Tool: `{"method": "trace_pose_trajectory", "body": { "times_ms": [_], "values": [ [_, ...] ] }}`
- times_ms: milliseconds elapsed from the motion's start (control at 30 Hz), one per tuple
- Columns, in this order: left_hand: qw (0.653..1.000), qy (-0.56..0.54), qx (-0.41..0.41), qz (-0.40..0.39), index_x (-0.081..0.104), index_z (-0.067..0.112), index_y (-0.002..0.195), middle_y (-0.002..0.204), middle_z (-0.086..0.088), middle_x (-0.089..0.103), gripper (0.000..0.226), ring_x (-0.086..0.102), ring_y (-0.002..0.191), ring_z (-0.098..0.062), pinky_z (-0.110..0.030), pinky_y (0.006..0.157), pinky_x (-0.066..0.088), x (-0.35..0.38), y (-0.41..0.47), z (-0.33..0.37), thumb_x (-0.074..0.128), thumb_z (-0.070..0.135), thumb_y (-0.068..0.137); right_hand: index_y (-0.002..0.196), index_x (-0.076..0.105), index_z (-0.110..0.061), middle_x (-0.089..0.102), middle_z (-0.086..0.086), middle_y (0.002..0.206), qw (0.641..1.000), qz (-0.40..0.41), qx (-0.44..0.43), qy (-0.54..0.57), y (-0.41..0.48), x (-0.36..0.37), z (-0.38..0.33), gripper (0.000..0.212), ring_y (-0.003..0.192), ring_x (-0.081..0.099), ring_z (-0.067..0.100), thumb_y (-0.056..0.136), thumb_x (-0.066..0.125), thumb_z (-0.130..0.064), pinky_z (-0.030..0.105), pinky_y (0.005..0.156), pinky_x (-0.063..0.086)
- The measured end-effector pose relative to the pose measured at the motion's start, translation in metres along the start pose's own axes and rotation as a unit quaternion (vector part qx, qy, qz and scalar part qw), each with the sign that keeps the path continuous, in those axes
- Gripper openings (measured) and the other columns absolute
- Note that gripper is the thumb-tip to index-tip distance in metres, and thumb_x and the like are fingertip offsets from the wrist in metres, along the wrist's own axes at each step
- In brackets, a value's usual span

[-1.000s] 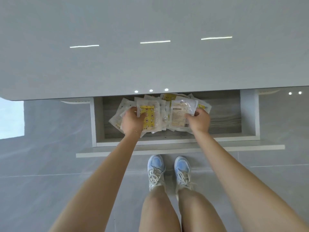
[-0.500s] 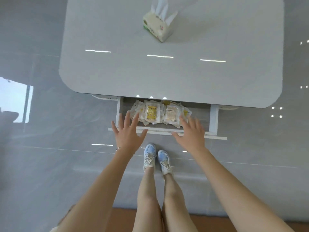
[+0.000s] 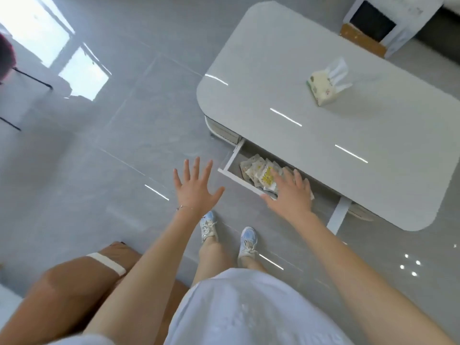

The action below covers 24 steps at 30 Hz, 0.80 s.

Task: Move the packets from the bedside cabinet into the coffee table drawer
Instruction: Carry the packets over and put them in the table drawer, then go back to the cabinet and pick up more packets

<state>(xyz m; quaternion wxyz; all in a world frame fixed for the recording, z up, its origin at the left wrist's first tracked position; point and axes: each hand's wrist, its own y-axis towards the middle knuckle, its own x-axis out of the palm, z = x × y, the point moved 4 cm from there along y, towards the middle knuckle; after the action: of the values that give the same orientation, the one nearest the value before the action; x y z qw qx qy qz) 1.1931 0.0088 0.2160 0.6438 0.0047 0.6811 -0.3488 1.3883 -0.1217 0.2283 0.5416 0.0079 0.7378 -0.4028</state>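
Note:
Several white and yellow packets [image 3: 260, 171] lie in a heap inside the open drawer [image 3: 230, 161] of the white coffee table [image 3: 323, 135]. My right hand [image 3: 290, 192] hovers spread over the drawer's front edge and hides part of the heap; it holds nothing. My left hand [image 3: 195, 186] is out over the floor to the left of the drawer, fingers spread wide and empty. The bedside cabinet is not in view.
A tissue pack [image 3: 326, 87] stands on the coffee table top. A brown sofa arm [image 3: 74, 285] with a white strap is at the lower left behind me. A chair leg [image 3: 32, 77] is far left. A white side unit [image 3: 383, 26] stands beyond the table.
Both hands let go of the packets and pulled back from the drawer. I have risen and turned left, so the table now sits at the right and the left hand is over the floor.

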Motion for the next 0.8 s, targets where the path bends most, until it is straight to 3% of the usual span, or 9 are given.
{"method": "trace_pose_trajectory", "body": {
  "times_ms": [233, 433, 800],
  "values": [
    [0.987, -0.089, -0.129, 0.044, 0.004, 0.036, 0.15, 0.16, 0.0, -0.004, 0.077, -0.01, 0.147, -0.025, -0.054, 0.115, -0.007, -0.03, -0.01, -0.173, 0.036, 0.067, 0.087, 0.152, 0.013, -0.029, 0.014, 0.004, 0.16, 0.989, 0.012, -0.123, -0.079, 0.033, -0.036, -0.193, 0.074, 0.147, 0.007, 0.03, 0.091, 0.043, -0.059, 0.051, 0.117, 0.012],
    [0.959, -0.143, -0.238, 0.061, 0.006, 0.036, 0.15, 0.16, -0.001, -0.001, 0.078, -0.008, 0.147, -0.027, -0.054, 0.115, -0.005, -0.054, -0.024, -0.32, 0.037, 0.068, 0.086, 0.15, 0.021, -0.028, 0.02, 0.005, 0.157, 0.973, 0.001, -0.207, -0.103, 0.053, -0.045, -0.378, 0.074, 0.146, 0.013, 0.03, 0.088, 0.05, -0.056, 0.05, 0.115, 0.016],
    [0.877, -0.195, -0.428, 0.099, 0.012, 0.033, 0.15, 0.16, -0.003, 0.005, 0.079, -0.004, 0.147, -0.029, -0.055, 0.113, -0.005, -0.072, -0.048, -0.541, 0.039, 0.069, 0.084, 0.15, 0.021, -0.028, 0.022, 0.005, 0.157, 0.896, -0.003, -0.391, -0.209, 0.07, -0.043, -0.653, 0.072, 0.145, 0.015, 0.028, 0.089, 0.046, -0.056, 0.047, 0.114, 0.021]
  ]
}}
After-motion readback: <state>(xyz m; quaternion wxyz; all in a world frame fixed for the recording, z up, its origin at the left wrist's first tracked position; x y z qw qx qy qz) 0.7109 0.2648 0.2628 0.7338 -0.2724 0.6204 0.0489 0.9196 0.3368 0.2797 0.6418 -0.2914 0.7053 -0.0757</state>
